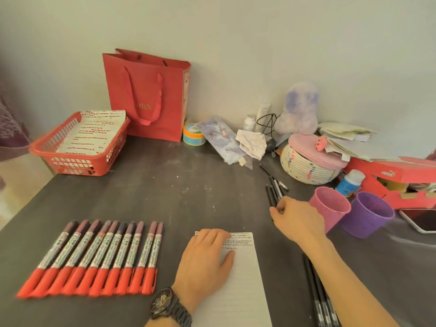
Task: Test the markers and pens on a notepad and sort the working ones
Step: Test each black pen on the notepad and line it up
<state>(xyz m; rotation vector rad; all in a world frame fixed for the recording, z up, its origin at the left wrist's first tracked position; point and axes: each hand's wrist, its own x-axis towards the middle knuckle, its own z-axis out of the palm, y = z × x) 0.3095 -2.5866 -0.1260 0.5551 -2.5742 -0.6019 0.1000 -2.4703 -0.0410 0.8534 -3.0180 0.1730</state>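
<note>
Light was soft & even, slightly warm, src not visible. Only faint shadow under the left hand (207,253) on the dark table (165,185), no glare. Wide-angle bend at the edges, wall (236,43) bowed. Red markers (94,256) smeary bottom-left, back clutter kinda soft, compression mush overall.

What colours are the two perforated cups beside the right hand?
A pink cup and a purple cup, clearest in the head view.

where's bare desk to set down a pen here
The widest bare patch is mid-desk, bordered by the red basket, red bag, marker row and loose black pens. A narrower strip lies between that row and the notepad. The back right corner, around the woven basket, pink cup and purple cup, is crowded.
</note>
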